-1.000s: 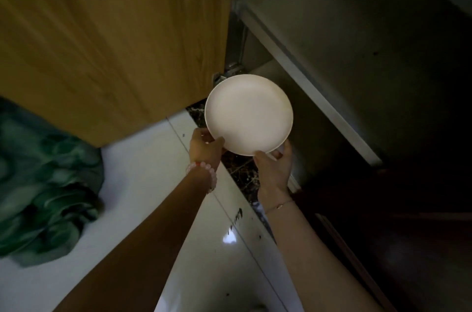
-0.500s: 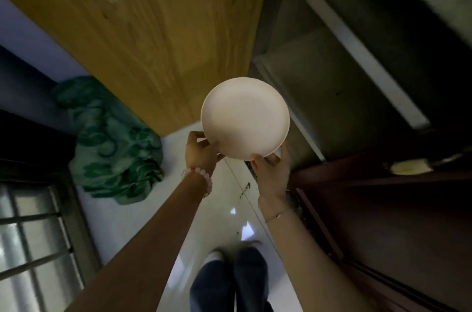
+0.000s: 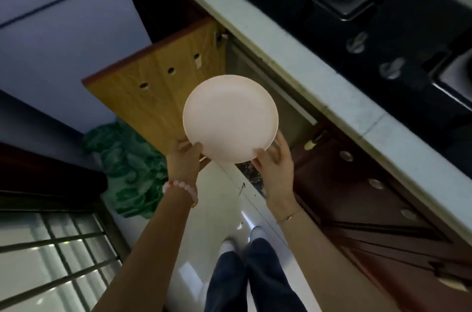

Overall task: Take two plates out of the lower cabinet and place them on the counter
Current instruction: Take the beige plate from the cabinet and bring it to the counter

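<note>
1. Holding: left hand (image 3: 182, 158) is curled round the near-left rim of the round pale-pink plate (image 3: 230, 117), thumb on top, other fingers tucked under and out of view. Bead bracelet on that wrist.
2. Plate is in the air, roughly level, face up and with nothing on it. It sits in front of the open light-wood cabinet door (image 3: 158, 89) and below-left of the pale stone counter (image 3: 329, 76); not touching either.
3. Whether this is one plate or two stacked: cannot tell, only one top face shows.
4. Right hand (image 3: 274, 166) cups the near-right rim, fingers spread under the edge, thumb over the lip. Both hands closed on the plate, none free.
5. Open lower cabinet (image 3: 255, 66), right of the door: the visible slice of interior is dim grey, no contents made out. Most of it is hidden behind the plate.
6. Counter, right of the cabinet: the near strip is bare, no plate on it anywhere in view. Black gas hob (image 3: 370, 10) takes up the far part.
7. Progress, my read: extraction done for this plate, placement pending. Left: lift it over the counter edge, set it on the bare strip short of the hob. If it's a single plate, a second trip into the cabinet remains.
</note>
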Motion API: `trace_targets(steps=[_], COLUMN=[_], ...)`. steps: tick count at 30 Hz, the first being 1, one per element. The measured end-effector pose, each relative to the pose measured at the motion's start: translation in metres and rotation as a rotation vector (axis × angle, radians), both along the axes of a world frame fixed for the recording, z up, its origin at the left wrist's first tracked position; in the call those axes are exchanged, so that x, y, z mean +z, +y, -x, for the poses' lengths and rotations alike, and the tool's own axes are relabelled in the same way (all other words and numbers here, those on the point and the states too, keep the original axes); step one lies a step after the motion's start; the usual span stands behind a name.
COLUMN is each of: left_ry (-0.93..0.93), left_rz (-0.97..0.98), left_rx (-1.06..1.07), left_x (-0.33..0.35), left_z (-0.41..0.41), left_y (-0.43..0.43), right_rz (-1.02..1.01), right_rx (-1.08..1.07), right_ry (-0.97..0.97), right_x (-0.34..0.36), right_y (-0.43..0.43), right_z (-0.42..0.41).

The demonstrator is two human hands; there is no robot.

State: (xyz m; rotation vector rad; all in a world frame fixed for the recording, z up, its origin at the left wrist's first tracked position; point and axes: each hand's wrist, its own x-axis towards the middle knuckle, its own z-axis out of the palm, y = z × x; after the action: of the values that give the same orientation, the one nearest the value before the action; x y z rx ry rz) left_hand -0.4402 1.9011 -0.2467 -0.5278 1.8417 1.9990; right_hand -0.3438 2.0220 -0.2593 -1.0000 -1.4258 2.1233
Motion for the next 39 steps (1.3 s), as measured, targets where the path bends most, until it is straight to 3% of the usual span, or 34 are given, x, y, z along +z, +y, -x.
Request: trace_targets(steps=[6,17,30,39], left_ry=[0.056,0.134,0.110,0.052], left_rz=[-0.017,-0.103,-0.146,-0.200], left_rx=[-0.089,-0.498,-0.859,-0.961], left_x=[0.061,0.130,0.154,0.145], left_z=[-0.030,-0.103,-0.235,-0.350], left_y=[0.013,0.067,0.158,0.223], right_rz=[-0.057,-0.080,-0.077,-0.065], right_rx=[-0.128,-0.427,-0.788,-0.885], right_ry=[0.017,0.066,0.071,0.046], right_x=[0.062,0.126,0.150,0.150], right_y=[0.010,0.047,0.087,0.134], right_z=[-0.038,-0.151,-0.304,-0.426])
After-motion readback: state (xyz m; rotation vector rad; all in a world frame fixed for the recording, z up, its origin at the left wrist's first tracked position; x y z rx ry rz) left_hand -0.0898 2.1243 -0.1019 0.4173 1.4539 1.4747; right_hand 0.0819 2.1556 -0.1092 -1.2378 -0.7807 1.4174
